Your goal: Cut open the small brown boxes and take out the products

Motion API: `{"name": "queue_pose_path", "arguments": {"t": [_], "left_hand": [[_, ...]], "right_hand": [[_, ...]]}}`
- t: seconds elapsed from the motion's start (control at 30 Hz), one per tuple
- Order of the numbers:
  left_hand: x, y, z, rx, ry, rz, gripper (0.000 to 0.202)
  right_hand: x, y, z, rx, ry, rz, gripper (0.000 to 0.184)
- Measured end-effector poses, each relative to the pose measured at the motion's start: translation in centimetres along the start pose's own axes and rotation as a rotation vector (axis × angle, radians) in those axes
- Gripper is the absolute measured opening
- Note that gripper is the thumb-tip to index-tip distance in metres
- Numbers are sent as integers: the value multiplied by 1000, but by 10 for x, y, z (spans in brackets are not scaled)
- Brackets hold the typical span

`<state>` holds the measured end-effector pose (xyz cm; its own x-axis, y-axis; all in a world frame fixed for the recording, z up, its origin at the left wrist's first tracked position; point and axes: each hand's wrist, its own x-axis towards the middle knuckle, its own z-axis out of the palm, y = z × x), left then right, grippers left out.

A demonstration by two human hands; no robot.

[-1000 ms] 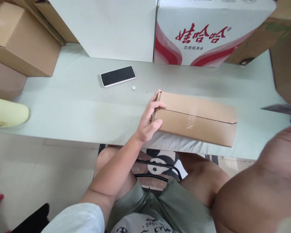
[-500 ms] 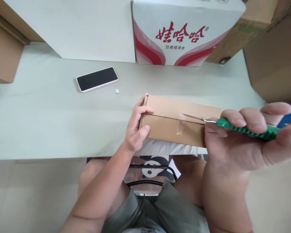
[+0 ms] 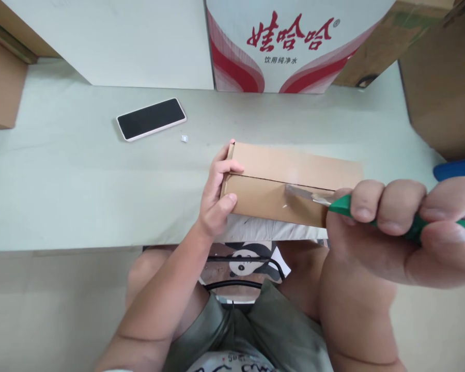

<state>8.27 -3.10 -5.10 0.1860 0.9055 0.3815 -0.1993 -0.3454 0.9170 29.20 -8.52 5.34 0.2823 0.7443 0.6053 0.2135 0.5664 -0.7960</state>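
A long brown cardboard box (image 3: 263, 199) lies at the table's front edge, with a dark seam running along its upper face. My left hand (image 3: 218, 194) grips its left end, thumb on the near side and fingers at the far side. In my right hand (image 3: 395, 227) is a green-handled utility knife (image 3: 340, 205), the fingers wrapped round the handle. Its blade points left and lies over the seam near the box's middle, by a small piece of clear tape. Whether the tip has gone into the box I cannot tell. My right hand hides the box's right end.
A phone (image 3: 152, 119) and a tiny white piece (image 3: 184, 138) lie on the pale green tabletop (image 3: 81, 181). At the back stand a white box (image 3: 139, 41) and a white-and-red carton (image 3: 282, 72). Cardboard boxes (image 3: 442, 93) and a blue object (image 3: 457, 168) are at the right.
The knife blade has dropped and turned flatter onto the seam, at the tape. My right fingers have closed further round the handle. My left hand keeps its hold on the box.
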Motion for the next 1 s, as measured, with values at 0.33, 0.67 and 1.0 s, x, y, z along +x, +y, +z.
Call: {"name": "queue_pose_path", "arguments": {"t": [0.33, 0.67, 1.0], "left_hand": [[0, 3, 1, 11, 18, -34, 58], [-2, -2, -1, 60, 4, 12, 52], [-4, -3, -4, 30, -27, -14, 49]], "right_hand": [[-9, -17, 9, -216, -19, 66, 44], [-16, -5, 8, -51, 5, 3, 35], [-19, -28, 14, -8, 92, 226, 35]]}}
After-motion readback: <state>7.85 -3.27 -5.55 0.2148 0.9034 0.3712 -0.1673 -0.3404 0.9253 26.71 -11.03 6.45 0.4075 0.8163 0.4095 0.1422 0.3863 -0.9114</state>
